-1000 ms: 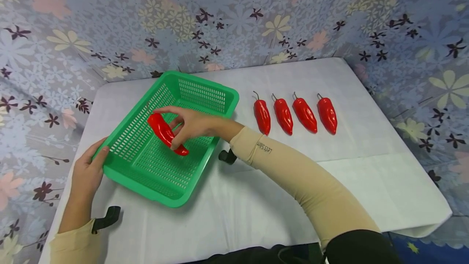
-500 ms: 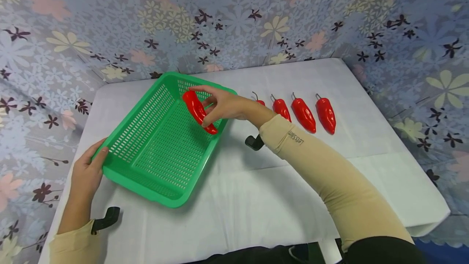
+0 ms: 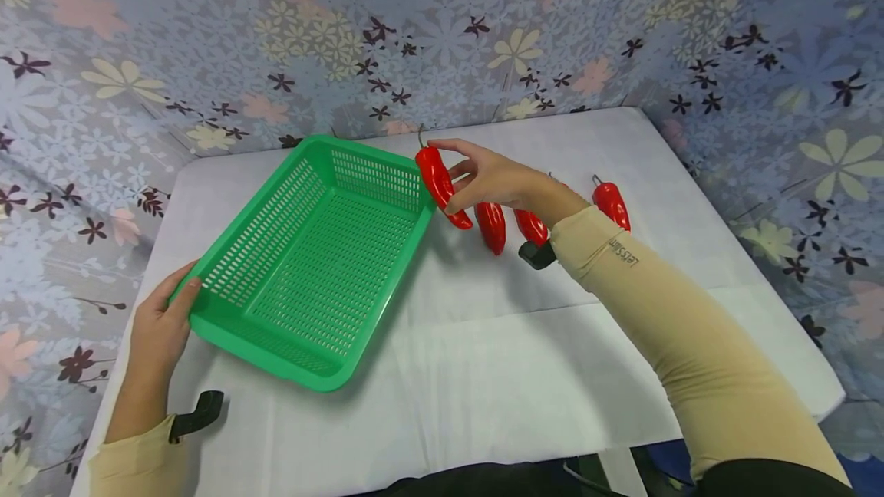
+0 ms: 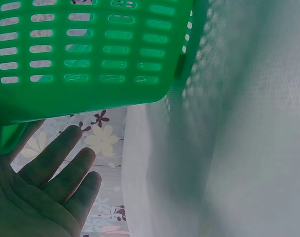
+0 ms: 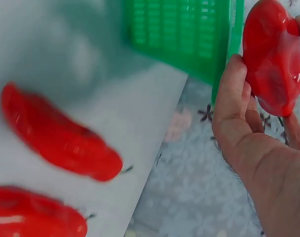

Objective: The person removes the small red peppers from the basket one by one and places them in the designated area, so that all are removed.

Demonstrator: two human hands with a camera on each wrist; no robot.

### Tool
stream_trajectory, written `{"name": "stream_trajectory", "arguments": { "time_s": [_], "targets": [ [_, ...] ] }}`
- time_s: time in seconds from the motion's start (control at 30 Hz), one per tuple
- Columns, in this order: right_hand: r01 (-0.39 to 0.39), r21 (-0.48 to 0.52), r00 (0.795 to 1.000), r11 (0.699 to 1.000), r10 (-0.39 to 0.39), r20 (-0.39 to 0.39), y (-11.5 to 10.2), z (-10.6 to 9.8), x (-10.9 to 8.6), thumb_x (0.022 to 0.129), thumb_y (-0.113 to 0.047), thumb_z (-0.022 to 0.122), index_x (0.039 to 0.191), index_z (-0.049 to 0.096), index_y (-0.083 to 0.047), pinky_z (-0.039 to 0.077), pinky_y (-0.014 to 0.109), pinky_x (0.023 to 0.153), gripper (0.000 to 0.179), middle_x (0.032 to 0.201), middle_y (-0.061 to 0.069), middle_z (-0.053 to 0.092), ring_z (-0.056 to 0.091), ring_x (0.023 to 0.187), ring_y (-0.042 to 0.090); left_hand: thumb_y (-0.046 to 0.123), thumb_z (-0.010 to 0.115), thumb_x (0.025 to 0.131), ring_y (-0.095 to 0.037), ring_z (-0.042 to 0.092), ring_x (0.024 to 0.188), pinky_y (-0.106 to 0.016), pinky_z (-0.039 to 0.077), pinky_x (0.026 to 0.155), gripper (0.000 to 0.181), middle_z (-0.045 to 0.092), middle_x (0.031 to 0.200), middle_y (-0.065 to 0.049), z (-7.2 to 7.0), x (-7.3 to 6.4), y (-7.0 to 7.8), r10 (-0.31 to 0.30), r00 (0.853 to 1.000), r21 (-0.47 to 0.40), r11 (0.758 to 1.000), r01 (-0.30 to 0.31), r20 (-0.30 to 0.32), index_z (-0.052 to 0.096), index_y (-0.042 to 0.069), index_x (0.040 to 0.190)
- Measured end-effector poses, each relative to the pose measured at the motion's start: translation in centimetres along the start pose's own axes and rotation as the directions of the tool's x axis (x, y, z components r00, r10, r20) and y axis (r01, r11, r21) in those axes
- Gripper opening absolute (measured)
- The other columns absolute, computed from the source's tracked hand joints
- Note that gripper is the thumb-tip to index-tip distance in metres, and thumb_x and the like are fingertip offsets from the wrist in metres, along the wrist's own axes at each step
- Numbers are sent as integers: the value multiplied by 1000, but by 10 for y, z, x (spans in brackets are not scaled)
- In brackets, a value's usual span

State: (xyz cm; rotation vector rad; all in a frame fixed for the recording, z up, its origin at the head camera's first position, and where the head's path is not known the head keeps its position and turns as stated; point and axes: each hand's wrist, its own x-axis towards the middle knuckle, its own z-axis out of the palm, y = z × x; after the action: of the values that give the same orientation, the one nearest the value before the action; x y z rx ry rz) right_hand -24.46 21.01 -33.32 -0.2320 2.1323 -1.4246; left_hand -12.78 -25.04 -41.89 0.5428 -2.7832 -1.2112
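My right hand (image 3: 497,176) pinches a red chili pepper (image 3: 440,184) between thumb and fingers, its stem up. The pepper hangs just off the right rim of the green plastic basket (image 3: 324,383). In the right wrist view, the glossy held pepper (image 5: 272,59) shows beside the basket's side. My left hand (image 3: 160,322) grips the basket's left corner, thumb over the rim. Seen from the left wrist, that hand's fingers (image 4: 56,163) spread beneath the rim. Inside the basket, only its slotted floor shows.
Several more red peppers lie in a row on the white-covered table (image 3: 470,374): one pepper (image 3: 491,228) nearest the basket, another (image 3: 611,204) farthest right. My right wrist and sleeve (image 3: 649,290) partly cover the row. A flowered cloth (image 3: 442,37) hangs behind.
My right hand has carried the pepper from over the basket's inside to the right, past its rim towards the row. The left hand and the basket have stayed put.
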Motion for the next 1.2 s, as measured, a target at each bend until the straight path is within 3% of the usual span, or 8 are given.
{"name": "stream_trajectory", "arguments": {
  "time_s": [0.27, 0.6, 1.0, 1.2],
  "targets": [
    [-94, -69, 992, 993, 87, -89, 16, -33, -18, 71, -11, 81, 142, 25, -51, 49, 51, 94, 99, 142, 7, 41, 50, 122, 25, 48, 38, 99, -28, 40, 129, -49, 32, 100, 48, 42, 148, -9, 0, 1, 0, 0, 1000, -29, 1000, 0, -3, 43, 29, 142],
    [-183, -89, 965, 979, 161, -207, 50, -84, -54, 76, -12, 77, 146, 13, -50, 44, 57, 97, 102, 154, 15, 26, 35, 135, 37, 47, 39, 99, -29, 38, 136, -53, 31, 107, 49, 40, 149, -7, 1, 1, -1, 2, 1000, -51, 999, -2, -12, 44, 26, 142],
    [-253, -80, 932, 964, 221, -287, 98, -134, -96, 80, -13, 75, 150, 3, -43, 40, 57, 101, 105, 154, 26, 17, 31, 134, 44, 48, 38, 98, -20, 42, 128, -39, 34, 96, 46, 44, 147, -5, 1, 1, -1, -17, 999, 1, 1000, 17, -31, 45, 33, 141],
    [-277, -77, 920, 958, 242, -308, 116, -152, -110, 81, -12, 74, 151, 2, -39, 44, 53, 98, 104, 153, 29, 16, 33, 132, 47, 49, 39, 98, -26, 41, 131, -46, 32, 101, 47, 43, 148, -6, 4, 1, -5, 5, 999, -47, 999, -7, -40, 46, 30, 141]
  ]
}}
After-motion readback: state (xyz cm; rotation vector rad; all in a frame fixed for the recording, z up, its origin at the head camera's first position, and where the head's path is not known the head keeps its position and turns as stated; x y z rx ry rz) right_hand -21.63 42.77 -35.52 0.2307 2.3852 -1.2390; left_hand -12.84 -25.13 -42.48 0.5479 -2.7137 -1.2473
